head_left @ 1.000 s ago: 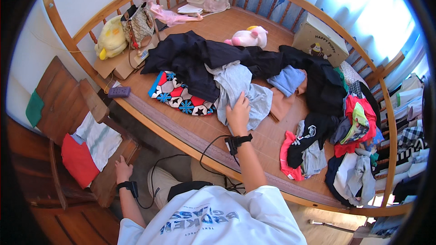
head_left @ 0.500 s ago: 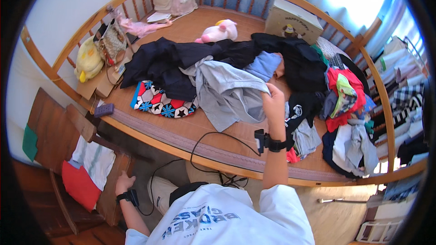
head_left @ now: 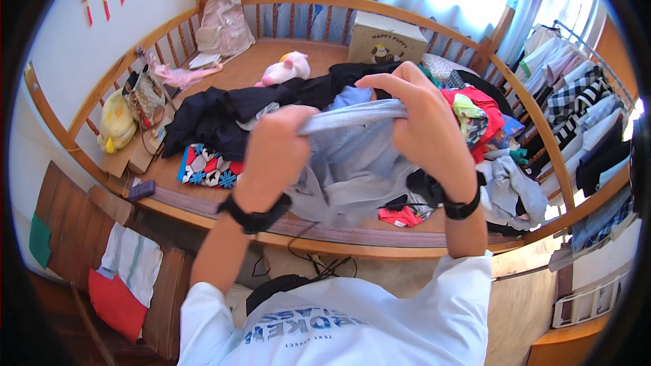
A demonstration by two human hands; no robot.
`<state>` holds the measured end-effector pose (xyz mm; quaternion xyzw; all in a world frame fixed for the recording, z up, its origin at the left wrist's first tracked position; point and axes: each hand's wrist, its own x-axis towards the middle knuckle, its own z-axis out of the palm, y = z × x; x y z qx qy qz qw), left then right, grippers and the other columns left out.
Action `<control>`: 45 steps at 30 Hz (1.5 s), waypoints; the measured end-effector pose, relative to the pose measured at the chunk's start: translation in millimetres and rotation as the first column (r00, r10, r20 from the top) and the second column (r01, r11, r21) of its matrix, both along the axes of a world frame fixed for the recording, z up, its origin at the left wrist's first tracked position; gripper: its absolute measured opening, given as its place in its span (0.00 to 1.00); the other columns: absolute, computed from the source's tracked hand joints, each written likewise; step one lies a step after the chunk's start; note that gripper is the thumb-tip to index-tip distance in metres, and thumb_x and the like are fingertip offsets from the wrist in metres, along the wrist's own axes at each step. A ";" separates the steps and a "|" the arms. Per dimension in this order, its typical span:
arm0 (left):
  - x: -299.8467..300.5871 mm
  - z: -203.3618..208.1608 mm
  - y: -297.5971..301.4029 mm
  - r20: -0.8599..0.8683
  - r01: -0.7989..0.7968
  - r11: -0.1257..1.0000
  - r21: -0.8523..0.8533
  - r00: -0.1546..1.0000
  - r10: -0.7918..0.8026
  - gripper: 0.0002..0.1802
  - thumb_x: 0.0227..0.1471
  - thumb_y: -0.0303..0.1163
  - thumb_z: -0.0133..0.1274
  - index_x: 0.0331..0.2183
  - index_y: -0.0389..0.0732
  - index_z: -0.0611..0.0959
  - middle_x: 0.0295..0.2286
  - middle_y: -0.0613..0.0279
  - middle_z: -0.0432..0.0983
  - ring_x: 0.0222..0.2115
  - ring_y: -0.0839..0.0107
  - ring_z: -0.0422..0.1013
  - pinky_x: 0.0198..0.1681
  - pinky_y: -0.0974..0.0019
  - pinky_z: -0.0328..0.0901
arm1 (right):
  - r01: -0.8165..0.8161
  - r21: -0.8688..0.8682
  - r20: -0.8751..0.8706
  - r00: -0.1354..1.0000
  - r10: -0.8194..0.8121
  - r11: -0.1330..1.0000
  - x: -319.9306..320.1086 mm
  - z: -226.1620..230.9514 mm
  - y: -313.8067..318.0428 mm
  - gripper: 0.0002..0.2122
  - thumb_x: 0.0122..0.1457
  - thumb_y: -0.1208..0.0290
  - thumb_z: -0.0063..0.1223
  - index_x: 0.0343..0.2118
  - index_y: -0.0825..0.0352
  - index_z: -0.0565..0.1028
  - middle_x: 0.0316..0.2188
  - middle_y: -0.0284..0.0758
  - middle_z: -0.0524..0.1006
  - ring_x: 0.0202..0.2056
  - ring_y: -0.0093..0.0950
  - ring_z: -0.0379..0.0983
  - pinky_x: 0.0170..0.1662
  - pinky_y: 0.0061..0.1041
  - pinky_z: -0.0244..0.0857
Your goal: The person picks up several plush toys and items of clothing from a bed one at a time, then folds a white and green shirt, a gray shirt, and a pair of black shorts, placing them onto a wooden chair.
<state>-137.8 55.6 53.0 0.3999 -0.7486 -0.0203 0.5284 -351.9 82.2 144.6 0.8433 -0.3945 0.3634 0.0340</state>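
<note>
My left hand (head_left: 274, 159) and my right hand (head_left: 434, 125) hold a light grey garment (head_left: 346, 176) up by its edge, which stretches taut between them. The fingers of both hands are closed on that edge, though the right index finger reaches out leftward. Loose, slightly blurred folds hang below; I cannot tell exactly which kind of garment it is. Behind it lie dark navy clothes (head_left: 210, 112) and a folded blue cloth (head_left: 349, 97). To the left is a red, white and blue patterned cloth (head_left: 207, 168), partly covered by the dark ones.
The wooden bed (head_left: 203, 210) has railings all round. A plush pig (head_left: 288, 68), a pink backpack (head_left: 224, 24), a carton (head_left: 385, 39) and a yellow plush toy (head_left: 116, 120) stand on it. Mixed clothes (head_left: 512, 186) pile at right. A wooden chair (head_left: 166, 298) is at lower left.
My left hand has come up from the chair and taken hold of the grey garment. My right hand has lifted its edge off the bed, nearer to me. The view has shifted.
</note>
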 end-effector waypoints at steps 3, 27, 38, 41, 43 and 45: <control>46.0 29.7 -1.0 0.064 -0.156 0.988 -0.013 0.986 0.157 0.16 0.38 0.14 0.46 0.29 0.34 0.84 0.25 0.50 0.80 0.27 0.65 0.77 0.33 0.67 0.68 | 0.166 -0.175 -0.214 0.956 -0.202 0.970 -37.0 6.3 -13.6 0.22 0.36 0.90 0.43 0.37 0.67 0.79 0.31 0.42 0.72 0.39 0.42 0.70 0.46 0.29 0.64; 192.3 156.6 59.3 0.073 -0.390 0.670 -0.632 0.831 0.552 0.16 0.53 0.28 0.53 0.43 0.32 0.82 0.24 0.55 0.81 0.23 0.75 0.74 0.27 0.72 0.66 | 0.409 -0.491 0.435 0.880 -0.190 0.770 -31.9 93.7 20.8 0.10 0.54 0.68 0.56 0.35 0.67 0.81 0.24 0.32 0.80 0.29 0.20 0.75 0.33 0.22 0.66; 230.0 203.3 -4.3 0.213 -0.273 0.638 -0.720 0.788 0.578 0.25 0.62 0.46 0.47 0.23 0.33 0.76 0.13 0.58 0.64 0.14 0.70 0.63 0.18 0.66 0.57 | 0.032 -0.334 0.544 0.823 0.165 0.942 -65.3 108.9 19.8 0.17 0.61 0.57 0.51 0.47 0.63 0.75 0.35 0.38 0.77 0.38 0.23 0.75 0.37 0.17 0.68; 133.0 198.8 -31.4 0.106 -0.173 0.833 -0.526 0.958 0.265 0.15 0.53 0.33 0.54 0.21 0.32 0.80 0.19 0.45 0.76 0.20 0.54 0.74 0.23 0.58 0.67 | 0.159 -0.189 0.418 0.906 -0.067 0.969 -82.4 128.0 -36.7 0.19 0.61 0.55 0.51 0.47 0.67 0.75 0.33 0.37 0.77 0.37 0.23 0.74 0.41 0.24 0.65; 133.1 177.6 -76.7 0.175 -0.333 0.773 -0.541 0.854 0.490 0.20 0.58 0.37 0.50 0.22 0.32 0.81 0.13 0.49 0.72 0.15 0.70 0.71 0.19 0.62 0.64 | 0.089 0.046 0.448 0.888 -0.100 0.995 -63.6 115.9 -97.1 0.16 0.60 0.61 0.52 0.45 0.67 0.76 0.30 0.33 0.75 0.32 0.18 0.70 0.36 0.20 0.63; 155.4 157.1 -137.5 0.500 -0.403 0.710 -0.577 0.513 0.697 0.15 0.58 0.36 0.53 0.29 0.33 0.83 0.18 0.54 0.77 0.22 0.77 0.73 0.25 0.67 0.68 | -0.061 0.211 0.340 0.940 -0.015 0.976 -58.6 102.2 -164.1 0.13 0.59 0.64 0.51 0.42 0.66 0.76 0.29 0.30 0.73 0.29 0.16 0.68 0.31 0.17 0.61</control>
